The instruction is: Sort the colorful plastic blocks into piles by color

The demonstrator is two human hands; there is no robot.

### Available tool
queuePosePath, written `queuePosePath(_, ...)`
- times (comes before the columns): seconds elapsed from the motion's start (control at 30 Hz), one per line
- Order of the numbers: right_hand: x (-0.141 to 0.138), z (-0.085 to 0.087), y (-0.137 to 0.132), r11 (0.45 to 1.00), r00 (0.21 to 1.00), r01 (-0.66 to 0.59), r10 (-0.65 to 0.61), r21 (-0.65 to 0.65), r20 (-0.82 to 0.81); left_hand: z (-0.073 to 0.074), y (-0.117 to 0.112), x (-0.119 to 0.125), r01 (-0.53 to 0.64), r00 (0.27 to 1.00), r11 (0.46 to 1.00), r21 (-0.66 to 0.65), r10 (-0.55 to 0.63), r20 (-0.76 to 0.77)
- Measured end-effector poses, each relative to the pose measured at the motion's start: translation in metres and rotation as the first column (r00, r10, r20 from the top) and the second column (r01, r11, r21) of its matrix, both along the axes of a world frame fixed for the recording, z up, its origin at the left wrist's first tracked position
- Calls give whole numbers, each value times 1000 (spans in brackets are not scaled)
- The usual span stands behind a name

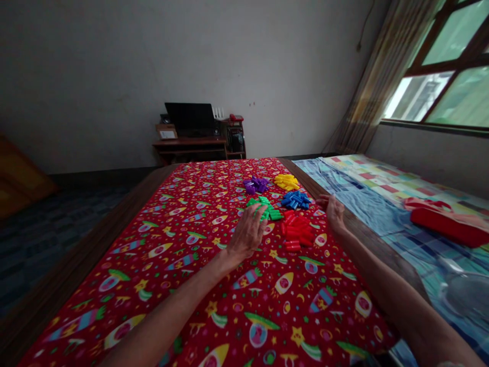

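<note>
My left hand [246,234] lies over the near edge of a pile of green plastic pieces [272,211], its fingers stretched out and partly covering them. Whether it touches them I cannot tell. My right hand [333,211] hovers at the right side of the table, open, palm turned inward, with nothing in it. Between the hands spreads a pile of red pieces [297,229]. Blue pieces [296,200] are heaped close to my right hand. Farther back are a purple pile [255,185] and a yellow pile [286,182]. All the pieces look small and tube-like.
A red cloth with rockets and stars [160,290] covers the wooden table [64,260]. To the right, a bed [367,188] holds a red bag-like item [446,224] and a transparent object [466,293]. A desk with a monitor [191,118] stands against the far wall.
</note>
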State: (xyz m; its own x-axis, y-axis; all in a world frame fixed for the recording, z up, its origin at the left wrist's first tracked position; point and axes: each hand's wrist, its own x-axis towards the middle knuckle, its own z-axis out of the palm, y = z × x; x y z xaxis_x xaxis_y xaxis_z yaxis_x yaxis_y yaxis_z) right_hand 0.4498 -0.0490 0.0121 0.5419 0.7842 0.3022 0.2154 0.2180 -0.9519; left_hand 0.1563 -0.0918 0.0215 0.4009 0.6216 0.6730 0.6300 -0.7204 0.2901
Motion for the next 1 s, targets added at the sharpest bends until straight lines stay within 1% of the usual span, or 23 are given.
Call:
queuePosePath(0.07, 1, 6, 7, 1000, 1000, 27, -27, 11, 10, -1, 5, -25, -59, 998, 998, -10, 58, -13)
queuePosePath(0.13, -9, 13, 9, 999, 996, -7, 3, 40, 87, -5, 8, -41, -89, 995, 996, -25, 88, -48)
queuePosePath(0.2, -27, 21, 7, 988, 964, -147, 134, 40, 231, -11, 9, -48, -94, 992, 995, -31, 91, -87)
queuePosePath(0.23, -38, 25, 6, 970, 918, -242, 223, 17, 327, -14, 8, -49, -93, 991, 995, -24, 90, -97)
queuePosePath(0.27, -48, 28, 3, 942, 845, -335, 312, -24, 434, -18, 8, -49, -91, 991, 996, -12, 89, -103)
queuePosePath(0.3, -57, 31, 1, 908, 746, -413, 385, -76, 544, -21, 8, -48, -89, 991, 996, 2, 89, -105)
queuePosePath(0.33, -65, 33, -1, 875, 628, -465, 433, -134, 647, -24, 8, -48, -87, 990, 996, 19, 88, -106)
queuePosePath(0.37, -70, 34, -2, 849, 500, -490, 458, -196, 735, -27, 8, -47, -84, 990, 996, 34, 87, -107)
queuePosePath(0.43, -75, 36, -5, 818, 258, -467, 488, -335, 834, -30, 8, -48, -83, 990, 995, 57, 89, -109)
queuePosePath(0.47, -74, 36, -7, 807, 162, -436, 505, -398, 848, -31, 8, -49, -85, 990, 994, 64, 92, -108)
queuePosePath(0.5, -73, 35, -8, 798, 92, -403, 522, -447, 848, -32, 8, -49, -90, 990, 993, 70, 97, -104)
queuePosePath(0.53, -70, 35, -9, 792, 48, -376, 536, -481, 843, -32, 8, -50, -95, 990, 993, 73, 102, -101)
queuePosePath(0.57, -68, 35, -10, 787, 25, -362, 544, -500, 839, -33, 8, -51, -98, 990, 992, 73, 105, -99)
queuePosePath(0.6, -66, 35, -11, 783, 18, -363, 547, -504, 837, -33, 8, -51, -100, 990, 992, 72, 106, -96)
queuePosePath(0.67, -63, 35, -11, 773, 30, -397, 550, -495, 835, -33, 9, -51, -96, 991, 994, 59, 101, -88)
queuePosePath(0.77, -65, 35, -6, 767, 94, -464, 540, -443, 837, -34, 12, -50, -72, 993, 997, 9, 73, -89)
queuePosePath(0.83, -69, 35, 0, 788, 155, -470, 518, -398, 842, -35, 16, -48, -48, 993, 998, -33, 44, -112)
queuePosePath(0.87, -72, 34, 3, 799, 170, -458, 510, -390, 843, -35, 19, -45, -38, 992, 998, -48, 32, -125)
queuePosePath(0.9, -75, 34, 7, 808, 171, -437, 506, -395, 846, -34, 23, -43, -30, 990, 998, -58, 22, -141)
queuePosePath(0.93, -78, 34, 11, 811, 153, -412, 510, -414, 847, -34, 27, -40, -22, 987, 998, -63, 12, -162)
queuePosePath(1.0, -84, 35, 17, 796, 74, -373, 537, -476, 840, -32, 35, -32, -10, 977, 998, -67, -5, -212)
